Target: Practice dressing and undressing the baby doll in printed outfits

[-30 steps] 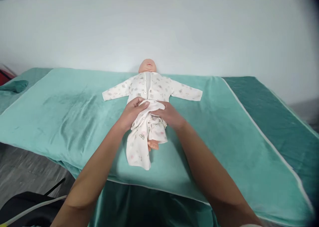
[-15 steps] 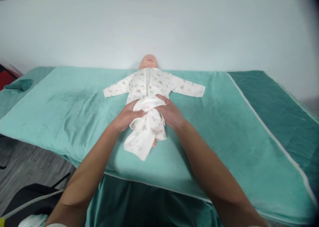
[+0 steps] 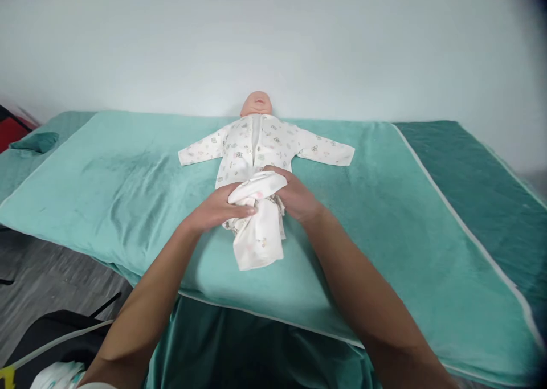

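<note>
A baby doll [image 3: 256, 102] lies on its back, head toward the wall, in a white printed baby top [image 3: 239, 144] with both sleeves spread out sideways. Over its lower body I hold bunched white printed baby pants [image 3: 260, 238]. My left hand [image 3: 220, 208] grips the left edge of the cloth, thumb on top. My right hand [image 3: 294, 195] is closed on the opposite edge, with some of its fingers hidden by the fabric. One part of the pants hangs toward me. The doll's legs are hidden behind the cloth.
The doll rests on a bed with a light green velvet cover [image 3: 384, 235]. Darker green fabric [image 3: 453, 167] shows at the right. A white wall [image 3: 342, 47] stands behind. At lower left are a black chair [image 3: 55, 338] and a white diaper-like item [image 3: 57, 375].
The hanging part of the pants has swung right and now hangs straighter. Both hands have come slightly nearer to me, still gripping the cloth. The doll's foot that showed is now covered.
</note>
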### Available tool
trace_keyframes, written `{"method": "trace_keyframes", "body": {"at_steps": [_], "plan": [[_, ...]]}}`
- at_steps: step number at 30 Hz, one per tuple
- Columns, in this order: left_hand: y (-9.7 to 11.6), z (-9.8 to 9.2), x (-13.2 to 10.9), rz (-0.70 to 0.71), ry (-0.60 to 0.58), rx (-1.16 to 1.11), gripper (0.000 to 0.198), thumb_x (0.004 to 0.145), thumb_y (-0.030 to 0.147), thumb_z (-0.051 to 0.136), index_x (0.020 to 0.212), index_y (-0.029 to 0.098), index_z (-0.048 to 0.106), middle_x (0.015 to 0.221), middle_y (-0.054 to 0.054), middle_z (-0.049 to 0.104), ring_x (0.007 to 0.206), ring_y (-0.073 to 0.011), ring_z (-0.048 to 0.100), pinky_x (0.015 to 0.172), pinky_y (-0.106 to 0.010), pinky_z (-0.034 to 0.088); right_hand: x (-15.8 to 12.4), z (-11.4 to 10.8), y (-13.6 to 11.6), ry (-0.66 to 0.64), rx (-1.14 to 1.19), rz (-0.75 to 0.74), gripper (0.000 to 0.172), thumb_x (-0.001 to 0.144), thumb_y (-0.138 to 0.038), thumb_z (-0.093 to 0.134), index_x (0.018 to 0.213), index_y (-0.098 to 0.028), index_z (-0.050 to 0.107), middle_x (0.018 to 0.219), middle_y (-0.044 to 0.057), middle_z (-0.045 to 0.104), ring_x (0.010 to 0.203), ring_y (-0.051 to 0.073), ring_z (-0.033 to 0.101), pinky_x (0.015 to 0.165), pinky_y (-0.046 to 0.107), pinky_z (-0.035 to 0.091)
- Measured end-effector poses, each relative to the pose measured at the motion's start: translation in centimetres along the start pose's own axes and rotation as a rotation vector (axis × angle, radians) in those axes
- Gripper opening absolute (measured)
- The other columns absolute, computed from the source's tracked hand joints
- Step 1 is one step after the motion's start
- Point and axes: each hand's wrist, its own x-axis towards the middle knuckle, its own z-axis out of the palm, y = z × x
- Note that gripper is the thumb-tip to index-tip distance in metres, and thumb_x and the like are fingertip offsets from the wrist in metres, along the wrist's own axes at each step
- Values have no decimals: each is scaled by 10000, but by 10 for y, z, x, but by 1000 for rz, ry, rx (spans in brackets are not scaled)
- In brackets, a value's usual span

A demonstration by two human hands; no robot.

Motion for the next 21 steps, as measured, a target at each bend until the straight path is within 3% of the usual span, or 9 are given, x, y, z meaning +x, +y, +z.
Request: {"method": "trace_keyframes", "body": {"at_steps": [2,4,7,10,15,21], "plan": [[-2,6,-6,-7,51,-13,375,712,373,846,989,163,705,929,-25,678,834,-177,596,729,-264,449,-1,1,-1,-40,-119,-53,262,735,-302,757,736,-204,515,713,-62,484,674,106,446,629,243,342],[-7,18,-13,26,204,-78,288,762,364,795,946,164,701,880,-13,667,784,-156,578,702,-256,434,-2,2,-5,-86,-275,-85,205,769,-285,704,757,-203,516,739,-57,485,696,109,438,637,243,327],[-10,44,-29,37,410,-255,227,789,328,755,946,173,699,856,1,661,759,-134,567,688,-240,427,-2,4,-13,-190,-479,-89,112,807,-269,636,811,-202,546,791,-38,543,747,130,486,672,254,351],[-4,66,-53,-88,533,-479,297,771,332,779,1012,175,706,848,-1,666,745,-130,582,670,-234,435,-2,6,-19,-336,-641,-93,59,816,-243,608,849,-197,591,857,-14,637,803,153,561,723,270,381],[8,84,-88,-227,515,-727,317,762,337,802,1030,182,737,947,-51,734,828,-184,662,679,-259,483,-3,14,-26,-426,-900,-12,76,826,-196,576,773,-193,630,806,3,695,745,155,577,671,286,348],[-8,104,-107,-285,549,-882,367,776,369,792,1103,210,745,1125,-79,745,858,-199,683,655,-279,518,-6,19,-26,-461,-1083,-32,123,790,-172,619,677,-201,585,709,-3,663,654,140,508,649,315,303]]}}
